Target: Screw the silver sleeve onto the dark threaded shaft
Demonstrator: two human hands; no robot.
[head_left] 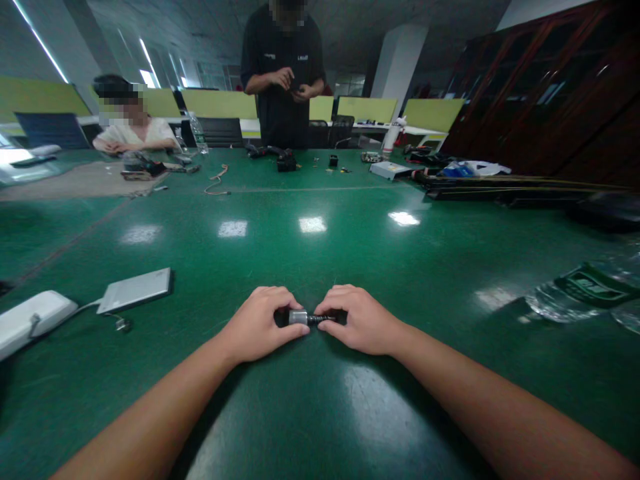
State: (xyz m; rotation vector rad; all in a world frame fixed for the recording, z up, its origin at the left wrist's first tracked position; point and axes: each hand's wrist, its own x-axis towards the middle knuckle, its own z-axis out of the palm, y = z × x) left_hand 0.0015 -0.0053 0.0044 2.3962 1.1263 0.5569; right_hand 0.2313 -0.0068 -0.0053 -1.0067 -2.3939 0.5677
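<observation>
Low over the green table, a small rod-shaped part lies crosswise between my two hands. Its left portion is a grey metal cylinder, and a thin black ribbed shaft runs out of it to the right. My left hand is closed round the grey cylinder with thumb and fingers. My right hand pinches the black shaft at its right end. Fingertips cover both ends of the part, so its exact kind does not show.
At left lie a flat white slab-like device with a cable and a white rounded case. A water bottle lies at right. Black bars and tools line the far right edge. One person stands opposite; another sits left.
</observation>
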